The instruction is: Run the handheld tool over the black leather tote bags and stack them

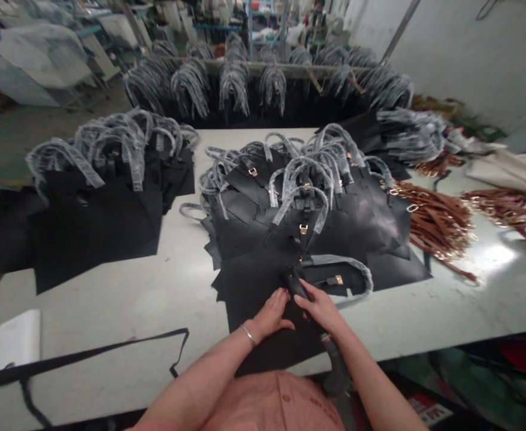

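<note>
At the tabletop's [186, 287] front edge, the left hand [272, 311] rests open on a black panel [247, 287]; the right hand's [319, 305] grip wraps a dark strap [296, 285] (positioning, seemingly; next calls for steady alignment).

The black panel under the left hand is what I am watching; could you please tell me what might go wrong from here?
1. The metal bracelet on the left hand's wrist is close to the black panel and might scratch it.
2. The black elongated item in the right hand could scuff the panel if it slips.
3. Plastic-wrapped handle loops crowd the pile of black pieces behind, so they may tangle.
</note>
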Demonstrator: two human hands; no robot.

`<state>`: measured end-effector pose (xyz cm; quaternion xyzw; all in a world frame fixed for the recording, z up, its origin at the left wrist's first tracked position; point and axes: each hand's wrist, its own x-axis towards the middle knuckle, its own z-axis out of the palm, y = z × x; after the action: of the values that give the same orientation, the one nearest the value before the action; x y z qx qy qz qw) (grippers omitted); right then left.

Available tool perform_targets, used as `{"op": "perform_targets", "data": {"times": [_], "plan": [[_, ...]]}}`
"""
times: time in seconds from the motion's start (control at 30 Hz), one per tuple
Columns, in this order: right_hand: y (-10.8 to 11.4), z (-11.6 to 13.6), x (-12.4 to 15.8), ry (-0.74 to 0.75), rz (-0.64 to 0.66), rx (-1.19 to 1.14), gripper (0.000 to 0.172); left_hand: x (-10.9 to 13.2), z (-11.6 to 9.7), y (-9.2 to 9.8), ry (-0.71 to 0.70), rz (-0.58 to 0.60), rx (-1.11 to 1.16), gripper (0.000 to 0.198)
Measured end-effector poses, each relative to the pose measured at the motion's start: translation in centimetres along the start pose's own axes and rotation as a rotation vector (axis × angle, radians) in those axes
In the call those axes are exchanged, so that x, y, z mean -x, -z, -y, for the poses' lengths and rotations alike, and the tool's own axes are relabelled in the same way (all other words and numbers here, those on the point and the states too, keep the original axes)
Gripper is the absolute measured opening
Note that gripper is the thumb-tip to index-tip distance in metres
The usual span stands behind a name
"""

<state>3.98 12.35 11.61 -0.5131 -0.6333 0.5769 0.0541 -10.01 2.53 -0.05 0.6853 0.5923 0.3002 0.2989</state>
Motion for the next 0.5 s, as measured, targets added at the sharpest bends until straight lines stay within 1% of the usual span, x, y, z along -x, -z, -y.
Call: {"op": "perform_targets", "data": {"times": [0.13,0.27,0.37,0.43,0.5], "plan": [[0.0,0.6,-1.1,0.009,0.011,0.010,0.066,-0.2,0.0,0.0,-0.007,0.001,0.016,0.088],[0.5,0.2,-0.3,0.010,0.046,-0.011,0.066,-0.2,0.1,-0.1,0.028,-0.001,0.041,0.087],[0.4,0.1,0.0,-0.001,0.066,-0.047,0.066,-0.3,0.3,-0.3,0.038,0.011,0.047,0.091],[0.0,0.5,-0.4,0.000,0.054,-0.079,0.066,-0.3,0.3,-0.3,0.040,0.008,0.056,0.094],[-0.3,1.1,-1.0,0.016,0.018,-0.112,0.068,-0.5,0.1,-0.2,0.044,-0.001,0.067,0.089]]}}
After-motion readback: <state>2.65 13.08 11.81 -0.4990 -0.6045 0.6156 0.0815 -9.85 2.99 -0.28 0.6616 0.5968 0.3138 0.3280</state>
